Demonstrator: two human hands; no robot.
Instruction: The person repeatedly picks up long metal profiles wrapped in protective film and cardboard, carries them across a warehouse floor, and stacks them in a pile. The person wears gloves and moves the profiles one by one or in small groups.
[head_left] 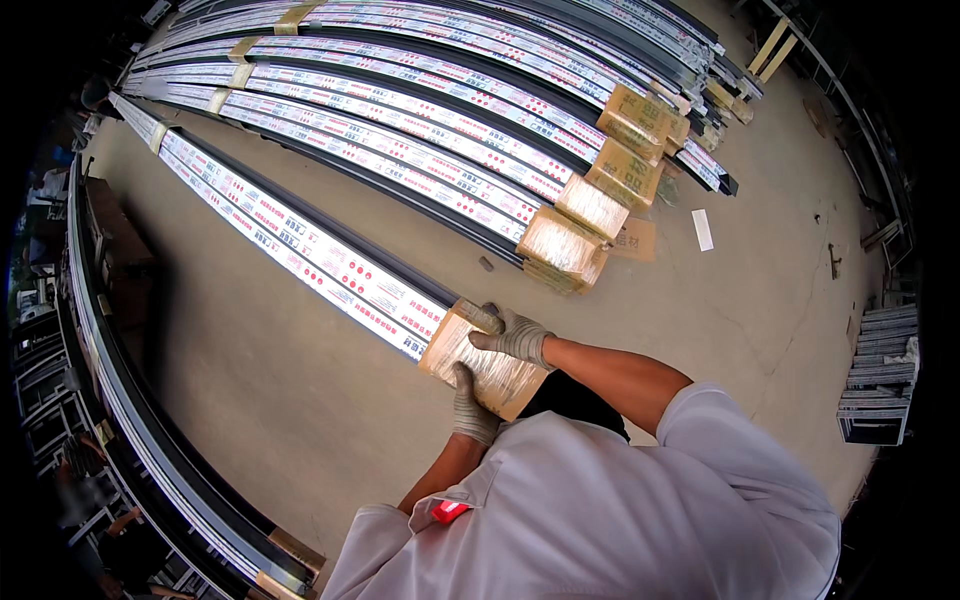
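Observation:
A long bundle of profiles [290, 240], faced with white printed film with dark strips along it, runs from the far left toward me. Brown cardboard under clear wrap [485, 365] covers its near end, close against my body. My left hand [474, 408], in a pale knit glove, grips the left side of this wrapped end, thumb up along the edge. On the opposite side my right hand [515, 336], gloved alike, is closed round the edge with its thumb over the top. The undersides of both grips are hidden.
Several similar bundles [400, 120] with cardboard-wrapped ends lie to the far right of mine. At the bundle's far end a person [95, 95] is partly visible. Long dark profiles [170, 440] line the left. A rack of grey pieces [880, 370] stands right; a white strip [702, 230] lies on the floor.

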